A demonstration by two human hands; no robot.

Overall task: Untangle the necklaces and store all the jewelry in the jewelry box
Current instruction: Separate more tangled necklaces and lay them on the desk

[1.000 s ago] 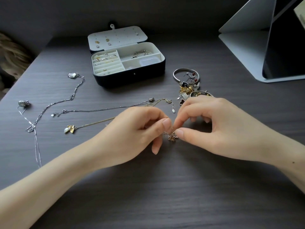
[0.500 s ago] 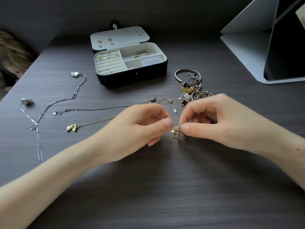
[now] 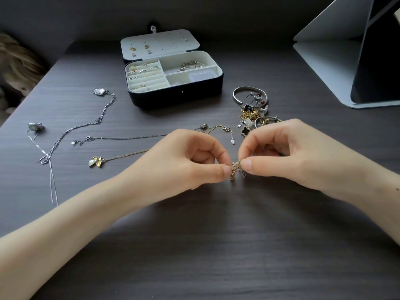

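Left hand (image 3: 186,161) and right hand (image 3: 281,156) apparently pinch chain tangle (image 3: 236,171).

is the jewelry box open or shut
Open: the jewelry box has its lid flipped back, exposing compartments with rings and bracelets.

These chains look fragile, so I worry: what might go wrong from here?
Both hands, left hand and right hand, pinch the small chain knot; pulling apart may tighten it or snap a link. The right wrist sits beside the loose jewelry pile and might scatter it.
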